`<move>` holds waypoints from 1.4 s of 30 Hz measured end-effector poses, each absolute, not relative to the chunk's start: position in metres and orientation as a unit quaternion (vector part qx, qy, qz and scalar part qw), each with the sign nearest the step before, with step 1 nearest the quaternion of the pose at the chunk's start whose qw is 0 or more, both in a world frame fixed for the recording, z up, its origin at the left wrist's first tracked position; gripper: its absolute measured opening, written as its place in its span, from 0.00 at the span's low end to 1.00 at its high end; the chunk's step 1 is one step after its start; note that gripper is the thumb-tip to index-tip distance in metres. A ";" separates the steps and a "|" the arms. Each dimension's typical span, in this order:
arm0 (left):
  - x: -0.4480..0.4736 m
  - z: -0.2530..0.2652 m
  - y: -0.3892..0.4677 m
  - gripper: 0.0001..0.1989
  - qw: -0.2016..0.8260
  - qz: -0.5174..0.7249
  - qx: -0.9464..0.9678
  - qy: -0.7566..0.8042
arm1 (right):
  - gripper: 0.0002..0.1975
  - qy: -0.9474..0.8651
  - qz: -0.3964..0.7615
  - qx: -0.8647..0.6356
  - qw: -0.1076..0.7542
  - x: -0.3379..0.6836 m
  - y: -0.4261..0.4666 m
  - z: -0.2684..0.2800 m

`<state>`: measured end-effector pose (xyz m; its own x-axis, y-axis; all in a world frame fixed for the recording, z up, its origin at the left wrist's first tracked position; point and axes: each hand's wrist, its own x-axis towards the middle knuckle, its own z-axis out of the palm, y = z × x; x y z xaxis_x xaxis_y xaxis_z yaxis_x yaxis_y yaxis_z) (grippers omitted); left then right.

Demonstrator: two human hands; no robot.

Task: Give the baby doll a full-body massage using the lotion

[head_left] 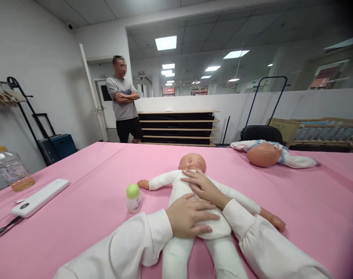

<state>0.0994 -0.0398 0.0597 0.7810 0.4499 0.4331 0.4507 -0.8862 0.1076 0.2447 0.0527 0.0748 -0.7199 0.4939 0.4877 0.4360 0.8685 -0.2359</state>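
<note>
Fingers [206, 216] loosely spread, grasping nothing: my left hand [184, 216] and right hand [209, 190] resting on a doll [180, 189].

Pink tabletop [101, 201] extends beneath; the white-bodied doll lies directly under my fingers, its head [193, 161] beyond them; a second doll [265, 155] lies well beyond, to their right; a green-capped bottle [134, 198] stands to their left.

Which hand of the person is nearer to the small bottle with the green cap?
Left. The left hand lies low on the doll's torso, just right of the small bottle; the right hand lies higher on that torso, farther from the bottle.
</note>
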 end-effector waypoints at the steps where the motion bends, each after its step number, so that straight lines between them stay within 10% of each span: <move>1: 0.097 0.060 -0.038 0.18 -0.007 -0.240 -0.931 -0.273 | 0.18 -0.914 0.051 -0.260 0.306 0.249 0.056 0.071; 8: 0.091 0.055 -0.036 0.12 0.080 -0.346 -0.880 -0.317 | 0.14 -0.837 0.042 -0.238 0.491 0.272 0.060 0.046; 19: 0.099 0.059 -0.041 0.17 0.037 -0.235 -0.955 -0.177 | 0.20 -0.952 0.058 -0.195 0.228 0.239 0.040 0.077; 42: 0.087 0.079 -0.021 0.14 0.014 -0.456 -0.765 -0.454 | 0.19 -0.856 -0.018 -0.341 0.388 0.289 0.044 0.027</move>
